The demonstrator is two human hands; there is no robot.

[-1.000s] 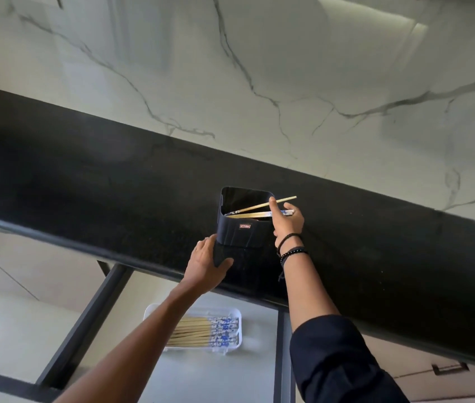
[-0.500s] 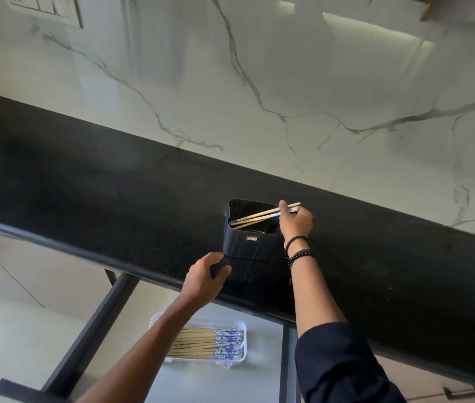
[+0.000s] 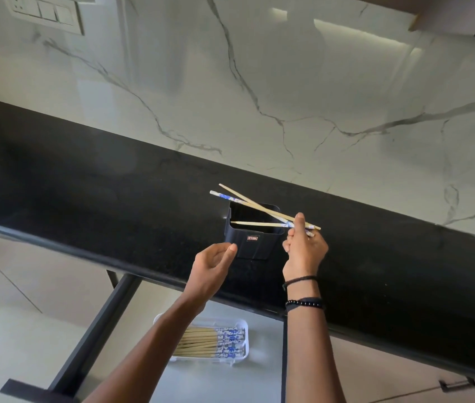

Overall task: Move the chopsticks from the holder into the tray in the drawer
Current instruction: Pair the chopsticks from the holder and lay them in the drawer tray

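Closest in, the open drawer (image 3: 131, 373) sits below the worktop edge, pale floor inside and a dark front rail. In it lies the white tray (image 3: 243, 341), a shallow rounded tub, and it holds a neat row of chopsticks (image 3: 210, 343) side by side, pale bamboo shafts with blue-and-white patterned ends all pointing right.

Up a level, the left hand (image 3: 211, 264) hangs over the front edge of the black worktop (image 3: 85, 184), fingers loosely curled and partly apart, gripping nothing; its fingertips sit just beside the holder's lower left corner, and whether they touch it I cannot tell. The right hand (image 3: 304, 245), two dark bands on its wrist, is raised just right of the holder with its fingers pinched closed on a few chopsticks (image 3: 255, 206). Same make as those below: slim, light wood, blue-and-white decoration at one end. Two fan up and leftward across the holder's mouth, crossing each other, their far ends clear of the rim; a third runs nearly level over the opening.

The holder (image 3: 252, 242) itself is a dark, squarish cup with a small red-bordered label on its near face, standing upright near the worktop's front edge.

Behind it all, the white marble backsplash (image 3: 259, 82) with grey veins, and a switch plate (image 3: 47, 13) at top left.
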